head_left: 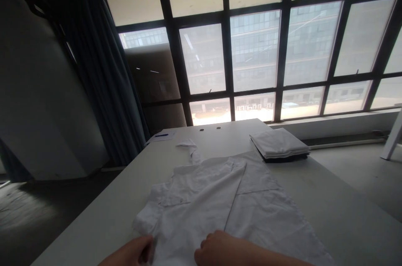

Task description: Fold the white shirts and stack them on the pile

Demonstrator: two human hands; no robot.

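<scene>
Now the left hand (140, 251) and right hand (220, 249) curl at the white garment (201, 199), grip too hidden to tell, the cloth likely light, floppy, best pinched by its edges.

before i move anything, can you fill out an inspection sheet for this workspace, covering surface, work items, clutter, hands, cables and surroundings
Surface: long white smooth-topped table, two dark round holes near its far end.
Work items: wrinkled white fabric garment, spread unevenly, with overlapping layers.
Clutter: squared stack of folded white cloth with a dark layer beneath, far right; white paper sheet with a slim blue pen on it, far left.
Hands: left hand curled at the garment's left edge; right hand curled on its near part; grip unclear on both.
Cables: nothing seen.
Surroundings: dark blue fabric curtain at left; large dark-framed glass window beyond the table.
</scene>
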